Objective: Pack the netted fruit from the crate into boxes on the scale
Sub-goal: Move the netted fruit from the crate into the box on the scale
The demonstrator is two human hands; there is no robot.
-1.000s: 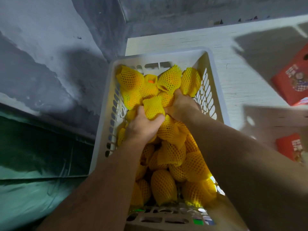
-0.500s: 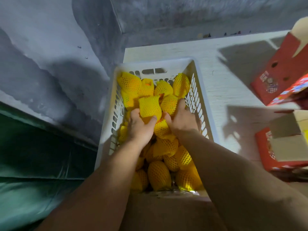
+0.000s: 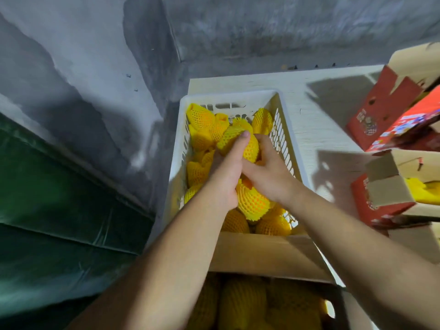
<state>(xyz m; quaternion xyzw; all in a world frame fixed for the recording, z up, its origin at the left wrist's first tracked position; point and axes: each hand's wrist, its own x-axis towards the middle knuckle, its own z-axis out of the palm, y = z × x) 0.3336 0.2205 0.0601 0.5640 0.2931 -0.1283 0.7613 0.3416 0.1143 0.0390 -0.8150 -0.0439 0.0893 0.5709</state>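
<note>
Both hands are down in the white plastic crate [image 3: 284, 129], which sits on a pale table [image 3: 316, 120] and is heaped with fruit in yellow foam netting. The left hand [image 3: 226, 172] curls its fingers round one netted fruit [image 3: 247, 145] at the top of the heap. The right hand [image 3: 271, 172] grips another netted fruit [image 3: 252, 201] lower down. Red cardboard boxes [image 3: 385, 115] stand to the right; a brown box [image 3: 264, 256] sits nearest me.
</note>
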